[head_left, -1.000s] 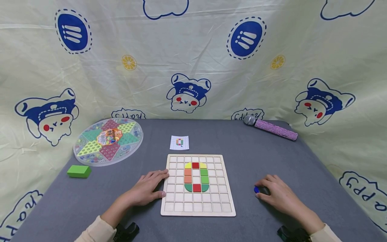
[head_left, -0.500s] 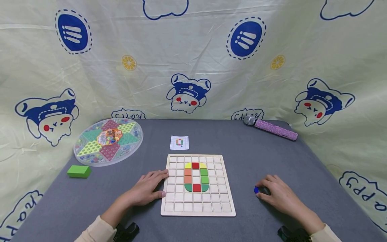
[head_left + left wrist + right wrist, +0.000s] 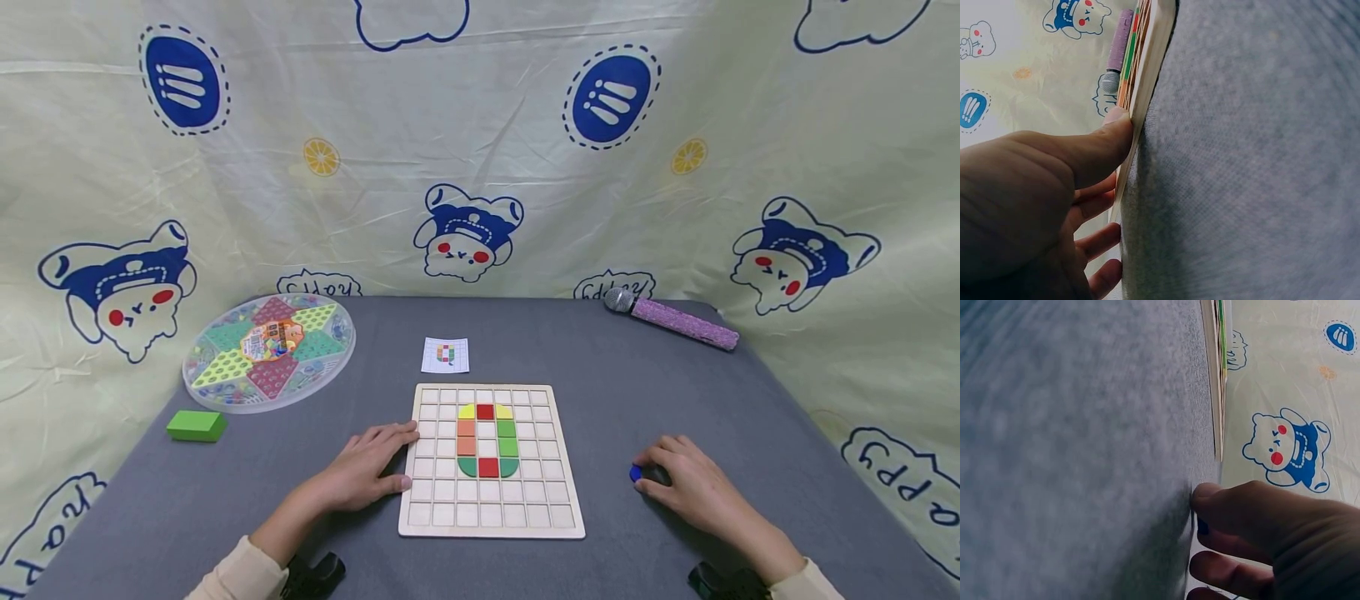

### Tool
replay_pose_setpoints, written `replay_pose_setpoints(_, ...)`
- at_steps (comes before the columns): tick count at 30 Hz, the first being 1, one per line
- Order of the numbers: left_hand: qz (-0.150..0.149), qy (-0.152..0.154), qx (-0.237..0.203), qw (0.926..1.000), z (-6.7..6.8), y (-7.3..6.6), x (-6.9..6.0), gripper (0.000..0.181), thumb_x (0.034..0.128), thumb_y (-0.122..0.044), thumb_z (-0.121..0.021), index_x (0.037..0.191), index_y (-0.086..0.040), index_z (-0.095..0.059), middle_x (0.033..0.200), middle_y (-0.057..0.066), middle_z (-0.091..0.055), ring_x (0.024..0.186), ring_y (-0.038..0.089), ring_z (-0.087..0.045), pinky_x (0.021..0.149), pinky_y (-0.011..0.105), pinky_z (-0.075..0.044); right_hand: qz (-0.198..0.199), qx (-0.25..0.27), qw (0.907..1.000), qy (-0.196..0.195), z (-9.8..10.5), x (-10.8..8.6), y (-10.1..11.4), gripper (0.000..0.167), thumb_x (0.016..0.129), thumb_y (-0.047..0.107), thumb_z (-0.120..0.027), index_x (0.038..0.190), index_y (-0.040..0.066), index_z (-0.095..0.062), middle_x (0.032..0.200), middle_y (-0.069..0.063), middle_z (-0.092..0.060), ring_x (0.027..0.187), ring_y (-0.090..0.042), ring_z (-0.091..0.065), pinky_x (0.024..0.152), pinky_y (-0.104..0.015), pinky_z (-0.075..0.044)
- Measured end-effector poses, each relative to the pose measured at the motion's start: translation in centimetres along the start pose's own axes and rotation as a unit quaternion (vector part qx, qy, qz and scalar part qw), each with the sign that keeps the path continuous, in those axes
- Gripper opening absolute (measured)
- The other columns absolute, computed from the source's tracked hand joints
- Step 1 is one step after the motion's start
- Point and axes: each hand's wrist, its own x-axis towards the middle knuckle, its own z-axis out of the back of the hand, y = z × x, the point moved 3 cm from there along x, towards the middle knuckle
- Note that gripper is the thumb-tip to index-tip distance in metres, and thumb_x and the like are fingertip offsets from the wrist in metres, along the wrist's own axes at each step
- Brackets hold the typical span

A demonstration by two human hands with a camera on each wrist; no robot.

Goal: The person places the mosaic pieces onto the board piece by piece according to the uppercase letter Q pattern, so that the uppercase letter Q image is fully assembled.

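My left hand (image 3: pixel 365 468) rests at the left edge of a wooden grid board (image 3: pixel 491 518), its thumb and fingers touching the rim. In the left wrist view the thumb (image 3: pixel 1107 147) presses against the board's side and the other fingers lie loosely spread. Red, yellow, orange and green tiles form a ring on the grid, including a red tile (image 3: pixel 488 467) at its bottom. To the right of the board, my right hand (image 3: pixel 693 483) pinches a small blue piece (image 3: pixel 636 473) low over the cloth. Most of that piece is hidden by the fingers.
Beyond the board lies a small card (image 3: pixel 445 356) printed with a coloured pattern. A round star-patterned game board (image 3: pixel 272 350) and a green block (image 3: pixel 197 426) are at left. A purple microphone (image 3: pixel 684 323) lies at back right, before a printed curtain (image 3: pixel 480 100).
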Motion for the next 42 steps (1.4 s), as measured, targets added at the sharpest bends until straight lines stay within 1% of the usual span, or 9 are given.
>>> replay_pose_setpoints(6, -0.001, -0.002, 0.001, 1.0000, -0.1, 0.1, 0.0, 0.060, 0.0885, -0.033, -0.063, 0.141, -0.012, -0.042, 0.151, 0.006, -0.035, 0.136, 0.031, -0.033, 0.100, 0.057, -0.026, 0.016, 0.000, 0.9997, -0.015, 0.4, 0.1, 0.9, 0.019, 0.074, 0.027, -0.078, 0.089, 0.019, -0.070, 0.089, 0.008, -0.060, 0.085, -0.013, -0.052, 0.072, -0.037, -0.044)
replay_pose_setpoints(12, 0.004, 0.000, -0.004, 1.0000, -0.2, 0.1, 0.0, 0.061, 0.0883, -0.034, -0.064, 0.141, -0.012, -0.042, 0.152, 0.006, -0.035, 0.136, 0.031, -0.033, 0.100, 0.057, -0.026, 0.030, 0.008, 0.9994, -0.013, 0.7, 0.4, 2.4, 0.020, 0.075, 0.028, -0.077, 0.092, 0.020, -0.070, 0.089, 0.009, -0.059, 0.087, -0.012, -0.052, 0.073, -0.037, -0.045)
replay_pose_setpoints(17, 0.006, 0.001, -0.004, 1.0000, -0.1, 0.1, 0.0, 0.061, 0.0884, -0.034, -0.064, 0.141, -0.012, -0.042, 0.152, 0.006, -0.034, 0.136, 0.031, -0.032, 0.101, 0.058, -0.026, 0.052, 0.023, 0.9980, -0.027, 0.8, 0.8, 3.8, 0.020, 0.075, 0.027, -0.078, 0.093, 0.021, -0.071, 0.088, 0.012, -0.057, 0.086, -0.008, -0.050, 0.073, -0.033, -0.044)
replay_pose_setpoints(21, 0.005, 0.001, -0.003, 1.0000, -0.1, 0.1, 0.0, 0.061, 0.0883, -0.034, -0.064, 0.141, -0.013, -0.042, 0.152, 0.006, -0.034, 0.136, 0.031, -0.033, 0.100, 0.057, -0.026, 0.077, 0.039, 0.9956, -0.037, 0.5, 1.3, 5.0, 0.020, 0.074, 0.026, -0.078, 0.093, 0.023, -0.070, 0.089, 0.014, -0.057, 0.086, -0.005, -0.048, 0.072, -0.030, -0.044)
replay_pose_setpoints(24, 0.003, 0.002, -0.001, 1.0000, -0.1, 0.1, 0.0, 0.061, 0.0884, -0.034, -0.064, 0.141, -0.013, -0.042, 0.152, 0.006, -0.034, 0.136, 0.031, -0.033, 0.100, 0.057, -0.026, 0.087, 0.047, 0.9948, -0.026, 0.2, 1.7, 6.0, 0.020, 0.075, 0.027, -0.078, 0.094, 0.024, -0.070, 0.090, 0.014, -0.057, 0.086, -0.004, -0.047, 0.072, -0.028, -0.043)
replay_pose_setpoints(28, 0.001, 0.001, 0.000, 1.0000, -0.1, 0.2, 0.1, 0.061, 0.0886, -0.033, -0.063, 0.141, -0.012, -0.042, 0.152, 0.006, -0.035, 0.136, 0.031, -0.033, 0.100, 0.058, -0.026, 0.091, 0.061, 0.9939, 0.007, -0.4, 2.3, 7.2, 0.021, 0.077, 0.029, -0.076, 0.097, 0.024, -0.070, 0.091, 0.014, -0.057, 0.085, -0.003, -0.043, 0.070, -0.024, -0.040)
replay_pose_setpoints(30, -0.001, 0.000, 0.000, 1.0000, -0.1, 0.2, 0.1, 0.060, 0.0887, -0.032, -0.064, 0.141, -0.012, -0.042, 0.152, 0.006, -0.035, 0.136, 0.031, -0.033, 0.100, 0.058, -0.026, 0.100, 0.068, 0.9926, 0.016, -0.7, 2.5, 7.8, 0.022, 0.078, 0.030, -0.075, 0.098, 0.023, -0.071, 0.091, 0.013, -0.057, 0.085, -0.004, -0.042, 0.070, -0.023, -0.039)
replay_pose_setpoints(37, -0.005, -0.002, 0.002, 1.0000, -0.2, 0.2, 0.1, 0.060, 0.0886, -0.031, -0.064, 0.141, -0.013, -0.042, 0.152, 0.006, -0.035, 0.135, 0.031, -0.034, 0.100, 0.057, -0.027, 0.154, 0.082, 0.9845, 0.015, -1.3, 3.2, 9.9, 0.020, 0.079, 0.031, -0.074, 0.097, 0.023, -0.071, 0.092, 0.011, -0.058, 0.087, -0.004, -0.042, 0.072, -0.023, -0.039)
replay_pose_setpoints(42, -0.002, -0.002, 0.001, 1.0000, -0.2, 0.2, 0.1, 0.060, 0.0884, -0.031, -0.064, 0.141, -0.013, -0.042, 0.152, 0.006, -0.035, 0.135, 0.031, -0.034, 0.100, 0.057, -0.027, 0.175, 0.093, 0.9797, 0.028, -1.5, 3.6, 11.0, 0.019, 0.080, 0.030, -0.073, 0.098, 0.023, -0.071, 0.092, 0.011, -0.058, 0.088, -0.005, -0.043, 0.072, -0.023, -0.038)
